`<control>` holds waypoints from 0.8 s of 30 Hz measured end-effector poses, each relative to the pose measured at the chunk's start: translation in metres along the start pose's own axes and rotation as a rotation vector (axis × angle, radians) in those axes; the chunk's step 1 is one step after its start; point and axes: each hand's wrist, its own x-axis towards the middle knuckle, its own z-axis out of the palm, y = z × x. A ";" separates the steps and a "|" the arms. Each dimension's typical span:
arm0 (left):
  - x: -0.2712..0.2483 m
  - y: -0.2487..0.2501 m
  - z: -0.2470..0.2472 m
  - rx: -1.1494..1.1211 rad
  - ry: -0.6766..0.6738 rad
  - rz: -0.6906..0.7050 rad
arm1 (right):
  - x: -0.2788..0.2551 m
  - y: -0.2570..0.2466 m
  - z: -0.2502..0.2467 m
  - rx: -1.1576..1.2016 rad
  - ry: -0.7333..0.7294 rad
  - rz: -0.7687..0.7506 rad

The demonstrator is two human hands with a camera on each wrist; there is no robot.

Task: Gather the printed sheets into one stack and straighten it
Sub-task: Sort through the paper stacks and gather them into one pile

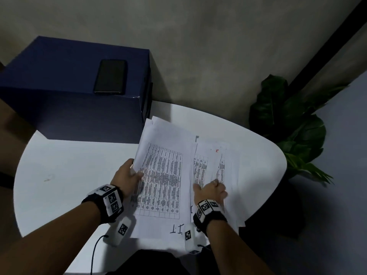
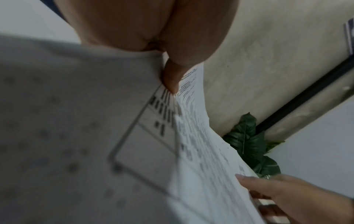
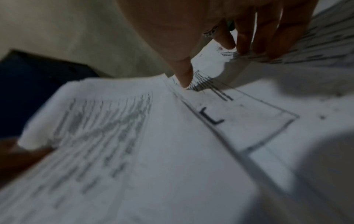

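Printed sheets with dense tables lie fanned on the white round table point(image 1: 69, 175) in two overlapping piles. My left hand point(image 1: 135, 169) grips the left edge of the larger left pile point(image 1: 162, 171), with the thumb point(image 2: 170, 78) on top and the edge lifted. On the smaller right pile point(image 1: 208, 165), my right hand point(image 1: 210, 188) has its thumb point(image 3: 184, 75) pressed on the paper. Its fingers point(image 3: 247, 39) curl over a raised bunch of sheets. The piles' lower corners hang past the table's near edge.
A dark blue box point(image 1: 69, 92) stands at the table's back left, touching the sheets' far corner, with a black phone point(image 1: 110, 76) on top. A leafy plant point(image 1: 288, 124) stands past the table's right edge. A grey wall is behind.
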 end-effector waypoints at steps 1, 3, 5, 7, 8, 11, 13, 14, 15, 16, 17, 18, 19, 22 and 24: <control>-0.001 0.000 -0.004 0.026 0.013 0.034 | 0.000 -0.003 0.003 -0.005 -0.007 -0.001; -0.004 0.003 -0.010 0.090 0.057 0.103 | 0.001 -0.011 0.003 0.020 -0.037 0.031; -0.008 0.007 -0.016 0.135 0.116 0.175 | 0.006 -0.016 0.004 0.066 -0.058 0.076; -0.009 0.011 -0.021 0.147 0.168 0.210 | 0.006 -0.019 0.001 0.130 -0.089 0.084; -0.009 0.013 -0.022 0.141 0.185 0.211 | 0.007 -0.019 0.000 0.173 -0.107 0.071; -0.009 0.017 -0.026 0.120 0.178 0.187 | 0.006 -0.021 -0.010 0.296 -0.159 0.062; -0.006 0.015 -0.028 0.105 0.168 0.148 | 0.009 -0.016 -0.025 0.315 -0.119 0.015; -0.004 0.011 -0.028 0.090 0.147 0.121 | 0.011 -0.014 -0.037 0.329 -0.071 -0.025; -0.003 0.008 -0.028 0.072 0.115 0.084 | 0.014 -0.012 -0.053 0.342 -0.010 -0.075; -0.002 0.003 -0.026 0.042 0.075 0.028 | 0.018 -0.009 -0.072 0.350 0.058 -0.128; -0.001 -0.002 -0.023 0.003 0.032 -0.033 | 0.021 -0.008 -0.094 0.351 0.136 -0.187; -0.001 -0.007 -0.020 -0.031 -0.005 -0.095 | 0.023 -0.008 -0.119 0.351 0.220 -0.247; -0.001 -0.011 -0.017 -0.058 -0.036 -0.145 | 0.023 -0.009 -0.143 0.361 0.312 -0.306; -0.004 -0.013 -0.006 -0.096 -0.077 -0.222 | 0.019 -0.012 -0.201 0.470 0.504 -0.380; -0.004 -0.012 0.002 -0.026 -0.067 -0.218 | 0.017 -0.013 -0.218 0.559 0.489 -0.380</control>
